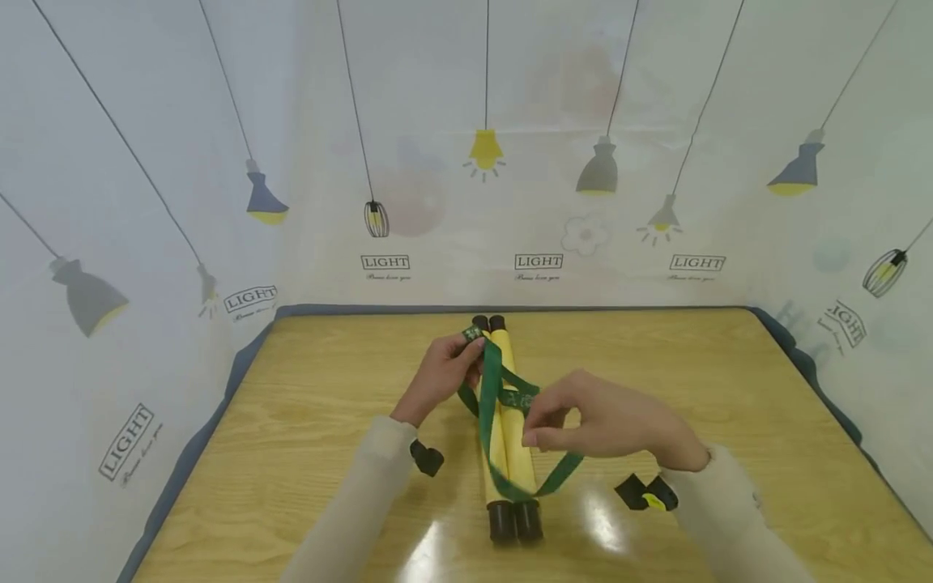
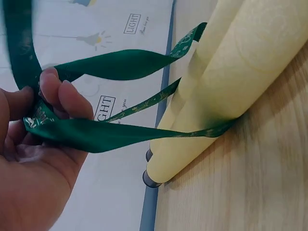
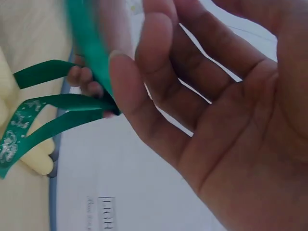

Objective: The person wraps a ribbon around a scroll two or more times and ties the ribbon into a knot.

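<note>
Two pale yellow rolls [image 1: 513, 449] with dark end caps lie side by side on the wooden table [image 1: 328, 486]. A green ribbon [image 1: 490, 405] with a printed pattern passes around them and hangs in loose loops. My left hand [image 1: 448, 368] pinches the ribbon near the far end of the rolls; in the left wrist view, strands of ribbon [image 2: 115, 65] run from its fingers to the rolls [image 2: 226, 82]. My right hand [image 1: 601, 417] hovers right of the rolls with fingers loosely bent and no ribbon visible between them. Part of a loop passes out of sight behind this hand.
A pale cloth [image 1: 452, 283] printed with hanging lamps surrounds the table on the back and sides. A blue-grey edge [image 1: 350, 309] borders the tabletop. Black straps [image 1: 426, 459] show at both wrists.
</note>
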`<state>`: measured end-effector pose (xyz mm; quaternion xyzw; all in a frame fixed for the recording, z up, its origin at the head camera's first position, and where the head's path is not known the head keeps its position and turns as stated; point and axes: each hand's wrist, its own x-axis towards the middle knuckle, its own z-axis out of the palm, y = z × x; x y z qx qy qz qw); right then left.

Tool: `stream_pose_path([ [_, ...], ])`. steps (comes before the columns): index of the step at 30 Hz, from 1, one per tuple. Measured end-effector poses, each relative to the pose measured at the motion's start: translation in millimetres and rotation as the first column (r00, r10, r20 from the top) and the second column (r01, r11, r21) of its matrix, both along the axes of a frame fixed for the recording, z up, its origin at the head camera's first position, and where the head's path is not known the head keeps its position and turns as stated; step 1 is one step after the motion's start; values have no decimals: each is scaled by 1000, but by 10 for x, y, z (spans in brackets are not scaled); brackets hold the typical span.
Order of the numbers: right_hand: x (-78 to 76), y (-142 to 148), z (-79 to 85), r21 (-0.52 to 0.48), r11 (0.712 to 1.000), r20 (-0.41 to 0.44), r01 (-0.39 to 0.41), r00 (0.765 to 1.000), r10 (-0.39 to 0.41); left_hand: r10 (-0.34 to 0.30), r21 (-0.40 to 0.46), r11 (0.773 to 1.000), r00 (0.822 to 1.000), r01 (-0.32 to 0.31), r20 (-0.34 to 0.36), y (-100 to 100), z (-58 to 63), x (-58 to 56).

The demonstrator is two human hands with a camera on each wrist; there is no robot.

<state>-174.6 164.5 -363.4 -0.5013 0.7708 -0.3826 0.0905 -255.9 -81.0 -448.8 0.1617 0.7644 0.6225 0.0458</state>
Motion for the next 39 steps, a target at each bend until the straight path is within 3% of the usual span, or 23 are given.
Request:
stream_pose_path([
  [1,-20,-11,-27,27,999,18,16,1000,-17,-10,9,1000,1000,10,3,-4,6,-2],
  [4,-157,-13,-160,86,980,33,178,983,-181,-47,18,999,999,47,3,-20,17,0],
  [7,-341,-30,-357,80,934,32,348,936,-351,-86,19,996,996,85,4,-35,8,2],
  [9,-447,-73,-493,60,909,48,412,909,-415,-106,15,994,994,107,-4,-44,0,8],
  [14,-636,-273,-767,22,917,158,398,904,-396,-145,22,989,988,146,-43,-66,-28,26],
  [16,-681,-348,-831,22,924,202,381,904,-377,-154,20,988,987,155,-53,-70,-31,30],
  [19,-721,-411,-887,17,913,227,407,888,-400,-156,9,988,986,156,-55,-78,-29,35],
  [26,-738,-424,-876,-6,826,337,563,779,-529,-86,-24,996,995,85,-54,-130,-8,53],
  [28,-740,-425,-880,-4,819,371,574,761,-532,-91,-18,996,995,90,-43,-137,-5,58],
  [33,-729,-392,-888,-35,846,451,532,764,-462,-139,7,990,990,139,-20,-140,-26,61],
  [39,-702,-298,-850,-218,891,604,397,772,-197,-140,70,988,990,141,-15,-169,-52,64],
])
